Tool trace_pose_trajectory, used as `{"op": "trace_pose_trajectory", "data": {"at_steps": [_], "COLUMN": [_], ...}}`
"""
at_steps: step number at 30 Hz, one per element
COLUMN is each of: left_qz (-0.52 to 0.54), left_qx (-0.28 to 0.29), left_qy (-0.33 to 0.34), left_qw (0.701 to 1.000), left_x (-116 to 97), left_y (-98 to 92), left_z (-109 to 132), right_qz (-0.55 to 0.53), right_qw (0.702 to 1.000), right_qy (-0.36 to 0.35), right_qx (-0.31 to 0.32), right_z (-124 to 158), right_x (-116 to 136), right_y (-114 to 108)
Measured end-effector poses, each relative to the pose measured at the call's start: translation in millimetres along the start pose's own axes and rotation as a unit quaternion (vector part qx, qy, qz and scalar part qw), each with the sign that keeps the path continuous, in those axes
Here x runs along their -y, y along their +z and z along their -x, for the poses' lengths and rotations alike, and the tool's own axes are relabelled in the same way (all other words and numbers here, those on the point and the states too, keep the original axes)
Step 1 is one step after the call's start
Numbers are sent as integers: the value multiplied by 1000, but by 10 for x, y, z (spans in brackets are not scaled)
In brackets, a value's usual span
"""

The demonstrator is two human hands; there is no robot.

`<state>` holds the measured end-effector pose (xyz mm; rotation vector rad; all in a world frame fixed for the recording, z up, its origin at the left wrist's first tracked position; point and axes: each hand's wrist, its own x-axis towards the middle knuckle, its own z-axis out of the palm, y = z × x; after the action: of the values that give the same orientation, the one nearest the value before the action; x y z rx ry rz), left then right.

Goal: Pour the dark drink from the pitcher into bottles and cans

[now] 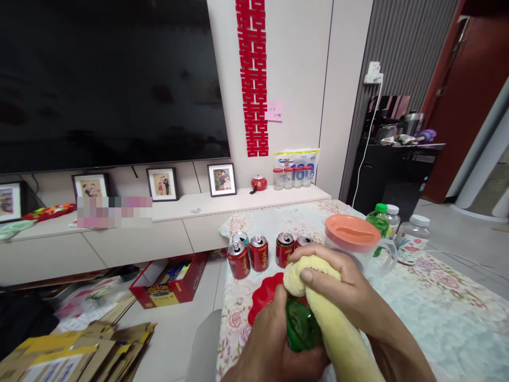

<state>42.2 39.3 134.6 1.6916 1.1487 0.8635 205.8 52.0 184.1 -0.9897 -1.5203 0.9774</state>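
My left hand (274,339) is wrapped round a green translucent bottle (303,324), low in the middle of the view. Above it, my right hand (338,276) grips a pale yellow cloth (336,326), pressed over the bottle's upper end and hanging down to the right. The cloth hides that end of the bottle. Behind my left hand lies a red scalloped dish (264,297), partly covered by the hands. Red drink cans (260,253) stand in a row just beyond it. To the right of them is a clear pitcher (352,239) with an orange lid.
Several capped bottles (413,239) stand on the right of the flowered tablecloth (453,313). A white cabinet (163,212) with picture frames runs along the wall below a television (111,79). On the floor at left are a red box (186,286) and flattened cardboard (91,350).
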Motion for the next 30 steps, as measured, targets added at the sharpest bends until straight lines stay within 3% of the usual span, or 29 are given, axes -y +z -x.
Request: {"op": "trace_pose_trajectory", "data": {"at_steps": [4,9,13,18,22,27,30], "left_qz": [48,93,137,199,237,287,272], "left_qx": [-96,-60,-99,-161,-236,-293,-296], "left_qy": [19,55,88,111,124,134,125], "left_qw": [994,992,982,960,934,902,907], "left_x": [103,252,274,223,152,4,-28], "left_y": [8,-138,-231,-237,-223,-235,-268], "left_z": [31,-40,-103,-186,-249,-322,-387], "right_qz": [-203,-299,-307,-248,-226,-178,-163], "right_qw": [974,935,922,940,952,960,957], "right_qy": [80,28,-2,-36,-39,-20,-14], "right_qx": [-60,-187,-238,-230,-202,-217,-240], "right_z": [-45,-116,-80,-7,7,-61,-140], "right_x": [-108,-442,-802,-1057,-1122,-1101,-1112], "right_y": [87,350,622,830,864,906,952]}}
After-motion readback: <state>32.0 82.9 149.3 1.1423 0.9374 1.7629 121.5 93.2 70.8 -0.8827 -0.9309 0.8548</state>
